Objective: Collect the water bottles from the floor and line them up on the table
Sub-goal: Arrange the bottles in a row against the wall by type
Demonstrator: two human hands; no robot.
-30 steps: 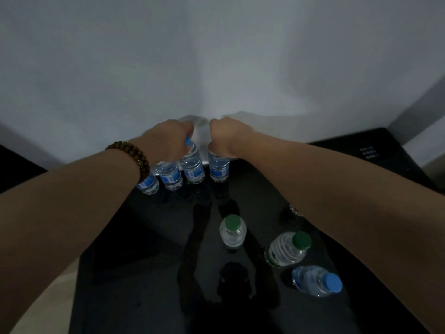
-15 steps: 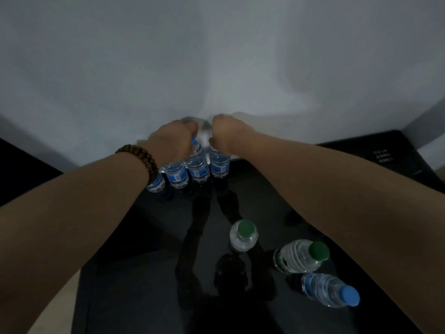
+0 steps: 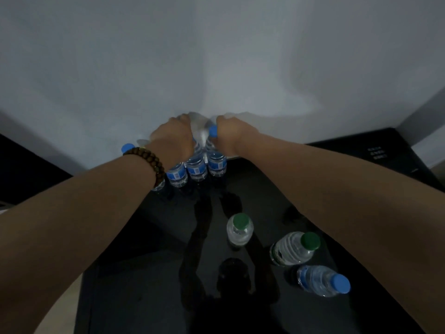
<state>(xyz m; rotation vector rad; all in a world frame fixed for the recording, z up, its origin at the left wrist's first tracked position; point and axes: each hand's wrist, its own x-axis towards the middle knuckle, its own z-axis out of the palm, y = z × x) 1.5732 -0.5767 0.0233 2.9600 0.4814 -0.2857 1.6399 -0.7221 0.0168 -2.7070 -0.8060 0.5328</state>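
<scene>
Row bottles (image 3: 196, 168) now closed up tight; left hand (image 3: 172, 138) and right hand (image 3: 231, 136) each grip a neck (aligning step). Next: add stray bottles (image 3: 239, 229).

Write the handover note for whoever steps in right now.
Left hand: grips a row bottle near its top.
Right hand: grips the end bottle at the neck.
Done: four blue-label bottles stand side by side at the table's far edge, by the wall.
Left: green-cap bottle, second green-cap bottle and blue-cap bottle sit apart, nearer; add them to the row. No floor bottles in view.
</scene>
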